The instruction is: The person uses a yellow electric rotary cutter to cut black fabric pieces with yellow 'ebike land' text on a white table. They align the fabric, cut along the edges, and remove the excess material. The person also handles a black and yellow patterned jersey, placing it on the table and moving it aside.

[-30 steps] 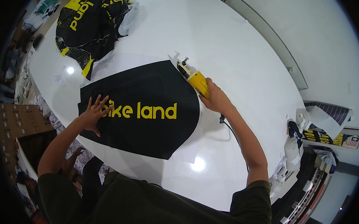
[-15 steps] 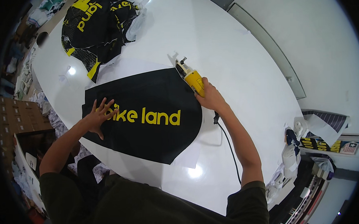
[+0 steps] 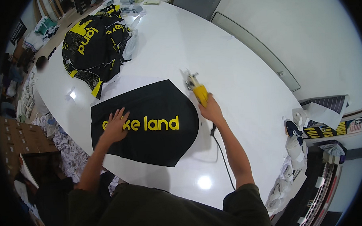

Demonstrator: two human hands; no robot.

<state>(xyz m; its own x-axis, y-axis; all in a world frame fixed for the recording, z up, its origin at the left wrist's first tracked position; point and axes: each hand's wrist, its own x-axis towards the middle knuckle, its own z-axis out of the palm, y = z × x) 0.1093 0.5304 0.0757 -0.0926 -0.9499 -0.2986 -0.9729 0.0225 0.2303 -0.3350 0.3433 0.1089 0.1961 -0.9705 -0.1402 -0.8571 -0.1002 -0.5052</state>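
A black fabric panel (image 3: 162, 147) with yellow lettering lies flat on the white table, its right side rounded. My left hand (image 3: 117, 127) rests palm down on the panel's left part, fingers stretched out and covering some of the lettering. To the right of the panel, my right hand (image 3: 211, 109) is wrapped round the yellow body of an electric fabric cutter (image 3: 200, 94). The cutter's metal head points away from me, apart from the cloth and blurred by motion. A dark cord (image 3: 223, 159) trails from it toward me.
A heap of black and yellow printed fabric (image 3: 93, 46) lies on the far left of the white table (image 3: 244, 99). Pale scraps (image 3: 68, 145) cover the floor at left beside brown boxes (image 3: 20, 138). Bundled white cloth (image 3: 281, 185) stands by the right edge.
The cutter in my right hand has come away from the panel's far right edge. My left hand has shifted rightward over the lettering. The view has tilted, showing more of the far end.
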